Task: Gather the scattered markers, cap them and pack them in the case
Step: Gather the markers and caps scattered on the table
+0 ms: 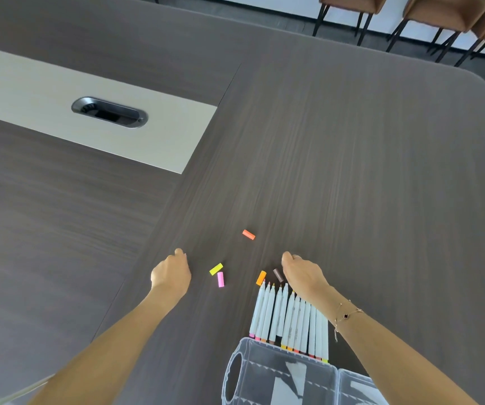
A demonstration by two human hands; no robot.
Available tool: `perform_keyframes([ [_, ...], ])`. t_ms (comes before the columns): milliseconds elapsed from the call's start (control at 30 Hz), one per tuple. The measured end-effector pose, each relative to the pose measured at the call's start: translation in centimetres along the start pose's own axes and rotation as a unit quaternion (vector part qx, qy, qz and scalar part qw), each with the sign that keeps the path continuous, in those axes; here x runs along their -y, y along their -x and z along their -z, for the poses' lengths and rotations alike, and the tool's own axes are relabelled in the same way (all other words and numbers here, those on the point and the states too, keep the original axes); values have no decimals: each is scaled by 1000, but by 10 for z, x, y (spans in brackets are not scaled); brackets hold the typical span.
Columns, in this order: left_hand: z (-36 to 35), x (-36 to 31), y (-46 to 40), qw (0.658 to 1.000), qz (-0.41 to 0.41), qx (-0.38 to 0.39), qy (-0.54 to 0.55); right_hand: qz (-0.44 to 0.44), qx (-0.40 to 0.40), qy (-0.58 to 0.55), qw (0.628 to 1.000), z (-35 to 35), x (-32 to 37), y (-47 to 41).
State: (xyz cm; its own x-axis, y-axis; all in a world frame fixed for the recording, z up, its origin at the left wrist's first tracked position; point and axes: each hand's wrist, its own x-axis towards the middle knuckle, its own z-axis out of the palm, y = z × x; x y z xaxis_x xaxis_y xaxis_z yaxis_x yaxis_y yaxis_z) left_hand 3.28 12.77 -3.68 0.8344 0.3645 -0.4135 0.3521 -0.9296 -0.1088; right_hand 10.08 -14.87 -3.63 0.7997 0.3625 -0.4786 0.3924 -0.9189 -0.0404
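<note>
Several white-barrelled markers (288, 317) lie side by side, uncapped, tips pointing away from me, just beyond the clear plastic case (282, 375) at the bottom edge. Loose caps are scattered ahead: a coral one (248, 234), a yellow one (216, 269), a pink one (220, 279), an orange one (261, 277) and a brown one (278, 275). My right hand (302, 273) hovers over the marker tips, fingers curled downward beside the brown cap; what it holds is hidden. My left hand (172, 273) is left of the yellow cap, fingers loosely curled, nothing seen in it.
The dark wood-grain table (352, 171) has a pale inset strip with an oval cable port (109, 112) at the upper left. Brown chairs (440, 13) stand past the far edge. The table's rounded corner is at the upper right.
</note>
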Motion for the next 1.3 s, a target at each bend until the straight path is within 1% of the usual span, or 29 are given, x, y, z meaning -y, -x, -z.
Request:
perform_keyframes([
  [100, -5, -6, 10, 999, -4, -2, -37, 10, 18, 20, 1000, -7, 3, -2],
  [167, -9, -10, 12, 999, 11, -3, -51, 15, 30, 32, 999, -9, 5, -3],
  [333, -14, -8, 15, 996, 43, -17, -76, 34, 20, 76, 996, -10, 5, -10],
  [400, -14, -5, 14, 995, 57, -22, -76, 25, 22, 79, 996, -9, 7, -14],
  [533, -18, -1, 16, 995, 82, -8, -59, -14, -18, 27, 999, -5, 11, -15],
  [633, -20, 6, 16, 996, 85, -10, -38, -23, -45, -15, 999, -3, 13, -15],
  [733, -19, 22, 14, 996, 86, -30, 8, -26, -53, -36, 998, 2, 14, -17],
  [867, -21, 40, 16, 998, 58, -39, -5, -32, -47, -72, 996, 10, 19, -17],
  [933, -24, 38, 18, 999, 35, -34, -6, -22, -43, -78, 996, 13, 25, -15],
  [1000, -25, 30, 18, 999, 29, -20, -6, -5, -26, -73, 997, 15, 33, -13],
  [1100, -23, 13, 17, 998, 34, 30, -33, 17, 0, -49, 999, 15, 43, -10],
  [1167, -19, 3, 10, 995, 54, 78, -38, 27, 11, -16, 999, 14, 48, -9],
  [1233, -10, -1, 2, 994, 50, 95, -12, 36, 23, 34, 999, 15, 50, -7],
  [1300, -1, -3, -5, 996, 27, 87, -4, 41, 27, 76, 996, 16, 51, -6],
])
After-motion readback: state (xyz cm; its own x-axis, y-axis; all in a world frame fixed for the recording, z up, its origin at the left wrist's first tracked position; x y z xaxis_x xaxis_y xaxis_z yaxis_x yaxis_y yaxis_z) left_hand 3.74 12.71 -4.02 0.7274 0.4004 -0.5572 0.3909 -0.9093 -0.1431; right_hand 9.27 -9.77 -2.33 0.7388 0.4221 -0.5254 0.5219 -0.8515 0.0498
